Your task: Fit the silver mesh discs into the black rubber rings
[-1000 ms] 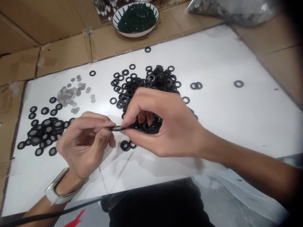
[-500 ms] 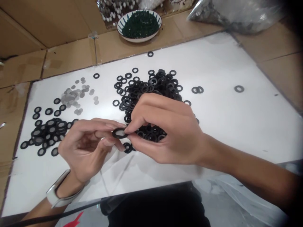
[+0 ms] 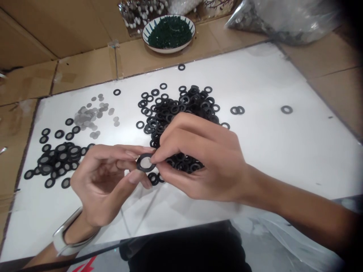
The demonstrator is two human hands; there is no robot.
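Between my two hands is a black rubber washer (image 3: 138,164) with a pale grey disc in its hole. My right hand (image 3: 201,158) pinches its right edge between thumb and forefinger. The thumb and fingertips of my left hand (image 3: 104,177) grip the washer's left side. Behind my right hand, and partly hidden by it, lies a big heap of black washers (image 3: 195,102) with open centres. Left of my left hand is a smaller pile of washers with grey discs in them (image 3: 61,155). Loose grey discs (image 3: 87,117) lie scattered above that pile.
A white board (image 3: 255,75) covers the work surface. Behind it, on cardboard, stand a striped bowl (image 3: 147,42) of dark green bits and a clear plastic bag (image 3: 272,24). Stray washers (image 3: 286,109) lie to the right. A pale watch band (image 3: 72,245) circles my left wrist.
The held washer has turned so its face and grey disc show more fully. My left thumb has come up against its edge. The view has shifted slightly.
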